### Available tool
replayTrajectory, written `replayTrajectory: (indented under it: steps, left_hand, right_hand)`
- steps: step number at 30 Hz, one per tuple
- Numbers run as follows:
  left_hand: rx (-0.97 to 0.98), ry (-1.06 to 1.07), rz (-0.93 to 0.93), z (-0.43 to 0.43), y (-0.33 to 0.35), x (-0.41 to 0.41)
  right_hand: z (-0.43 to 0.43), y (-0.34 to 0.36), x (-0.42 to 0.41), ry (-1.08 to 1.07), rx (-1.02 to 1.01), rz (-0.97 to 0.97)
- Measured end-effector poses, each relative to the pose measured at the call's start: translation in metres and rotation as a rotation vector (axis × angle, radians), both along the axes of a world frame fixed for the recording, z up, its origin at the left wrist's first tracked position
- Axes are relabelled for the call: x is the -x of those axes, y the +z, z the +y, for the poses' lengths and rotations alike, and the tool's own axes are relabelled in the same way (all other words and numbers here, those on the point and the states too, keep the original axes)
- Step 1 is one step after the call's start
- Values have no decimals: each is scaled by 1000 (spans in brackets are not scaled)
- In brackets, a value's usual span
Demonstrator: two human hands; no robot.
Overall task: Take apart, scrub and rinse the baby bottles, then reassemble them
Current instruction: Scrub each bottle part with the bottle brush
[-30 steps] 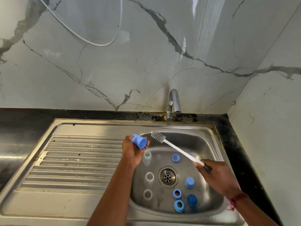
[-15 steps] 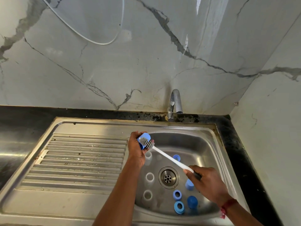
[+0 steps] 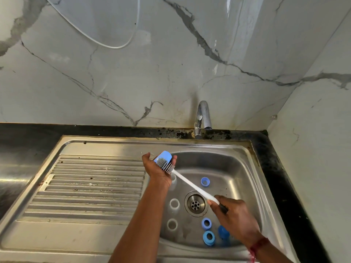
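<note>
Blue cap (image 3: pixel 163 156) held in left hand (image 3: pixel 157 172) | brush (image 3: pixel 190 183) handle gripped by right hand (image 3: pixel 237 219) | bristles hide cap's mouth

I find the drain (image 3: pixel 195 204) hemmed in: two clear bottles (image 3: pixel 174 203) stand upright left of it, two blue rings (image 3: pixel 206 223) and a dark-blue cap (image 3: pixel 223 232) crowd its near side, another blue ring (image 3: pixel 205 181) lies just beyond. The brush (image 3: pixel 193 185) slants above the drain, from the gripping right hand (image 3: pixel 237 219) to the light-blue cap (image 3: pixel 164 155) held in the left hand (image 3: pixel 155 173). Bare steel shows right of the drain; the ribbed drainboard (image 3: pixel 95 186) lies well left.
</note>
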State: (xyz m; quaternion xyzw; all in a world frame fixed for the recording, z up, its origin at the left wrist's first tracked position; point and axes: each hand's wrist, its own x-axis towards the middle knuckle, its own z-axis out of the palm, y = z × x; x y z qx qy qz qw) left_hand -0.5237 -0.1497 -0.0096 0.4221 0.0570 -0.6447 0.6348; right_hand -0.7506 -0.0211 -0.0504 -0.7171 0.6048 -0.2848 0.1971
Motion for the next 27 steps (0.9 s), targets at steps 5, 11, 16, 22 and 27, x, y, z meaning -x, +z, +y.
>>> replayTrajectory:
  steps: [5,11,16,22,27]
  left_hand:
    - [-15,-22,68,1,-1,2]
    - [5,-109,-80,4,-6,11]
    - [49,-166,-88,3,-11,7]
    - [46,-182,-91,-2,-10,6]
    - [69,-275,-121,-2,-7,12]
  right_hand:
    - [-3,-3,2,-51,-22,26]
    - [-15,-1,0,-131,-107,-21]
    - [-17,-1,-2,-101,-132,-86]
    - [-19,-5,1,-89,-109,-102]
    - [-36,-2,-1,-166,-117,-104]
